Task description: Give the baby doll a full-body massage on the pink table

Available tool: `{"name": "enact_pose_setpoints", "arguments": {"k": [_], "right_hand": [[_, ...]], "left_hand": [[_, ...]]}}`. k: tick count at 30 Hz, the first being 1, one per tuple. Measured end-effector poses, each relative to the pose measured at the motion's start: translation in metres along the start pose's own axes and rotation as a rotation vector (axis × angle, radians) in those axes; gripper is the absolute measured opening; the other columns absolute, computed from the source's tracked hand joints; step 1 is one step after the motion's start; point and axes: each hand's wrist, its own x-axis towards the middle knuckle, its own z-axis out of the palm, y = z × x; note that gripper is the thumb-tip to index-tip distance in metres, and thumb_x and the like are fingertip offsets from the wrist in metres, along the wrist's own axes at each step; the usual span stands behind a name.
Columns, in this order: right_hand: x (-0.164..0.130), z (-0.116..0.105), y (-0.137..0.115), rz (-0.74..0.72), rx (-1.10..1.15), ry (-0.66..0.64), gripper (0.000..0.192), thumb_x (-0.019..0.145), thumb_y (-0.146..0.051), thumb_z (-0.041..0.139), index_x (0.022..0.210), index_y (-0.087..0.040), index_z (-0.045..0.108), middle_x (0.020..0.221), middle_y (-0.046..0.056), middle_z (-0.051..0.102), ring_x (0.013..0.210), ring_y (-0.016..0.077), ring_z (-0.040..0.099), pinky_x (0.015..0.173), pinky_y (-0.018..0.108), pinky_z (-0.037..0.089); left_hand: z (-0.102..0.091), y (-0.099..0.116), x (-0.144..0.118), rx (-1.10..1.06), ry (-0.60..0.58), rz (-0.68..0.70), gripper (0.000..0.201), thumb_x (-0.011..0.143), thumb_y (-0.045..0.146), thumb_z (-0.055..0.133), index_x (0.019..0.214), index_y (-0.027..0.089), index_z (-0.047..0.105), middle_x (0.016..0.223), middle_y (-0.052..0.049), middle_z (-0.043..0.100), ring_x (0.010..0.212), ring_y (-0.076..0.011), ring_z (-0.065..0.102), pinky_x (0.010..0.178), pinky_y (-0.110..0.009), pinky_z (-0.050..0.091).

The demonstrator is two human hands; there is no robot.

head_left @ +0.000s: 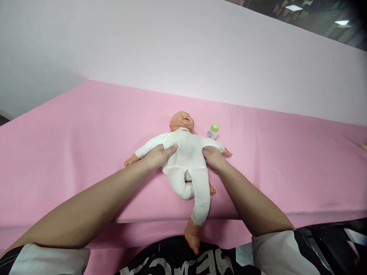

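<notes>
A baby doll (186, 151) with a white cloth body and plastic head, hands and feet lies face up, its head away from me. My left hand (160, 156) grips the doll's side under its arm, thumb on the chest and fingers hidden behind. On the opposite side my right hand (214, 157) holds the torso below the other arm, its fingertips partly hidden. One doll leg is bent; the other hangs past the table's near edge. Beyond the doll's arm, near my right hand, is a small bottle (212, 132) with a green cap.
A pink cover (94, 126) spreads over the table, whose front edge runs close to my body. Behind it rises a white wall (172, 49), with a dark glassy strip (315, 19) at upper right.
</notes>
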Motion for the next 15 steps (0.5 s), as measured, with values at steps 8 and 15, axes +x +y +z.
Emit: {"name": "enact_pose_setpoints", "arguments": {"k": [8, 15], "right_hand": [[-0.017, -0.015, -0.021, -0.199, -0.707, 0.282, 0.019, 0.095, -0.032, 0.062, 0.081, -0.023, 0.069, 0.077, 0.001, 0.074, 0.078, 0.0222, 0.068, 0.075, 0.035, 0.048], [-0.050, 0.011, -0.025, -0.347, -0.658, 0.000, 0.107, 0.083, -0.068, 0.086, 0.171, -0.027, 0.042, 0.163, 0.015, 0.060, 0.147, 0.0421, 0.061, 0.119, 0.061, 0.053]], "left_hand": [[-0.019, 0.020, -0.007, 0.879, 0.254, 0.100, 0.069, 0.089, 0.088, 0.057, 0.074, 0.022, 0.070, 0.069, -0.012, 0.072, 0.073, -0.0367, 0.072, 0.073, -0.046, 0.048], [0.000, 0.015, -0.020, 0.898, 0.230, 0.370, 0.050, 0.099, 0.068, 0.058, 0.102, 0.020, 0.072, 0.088, -0.010, 0.076, 0.082, -0.0320, 0.072, 0.075, -0.042, 0.049]]}}
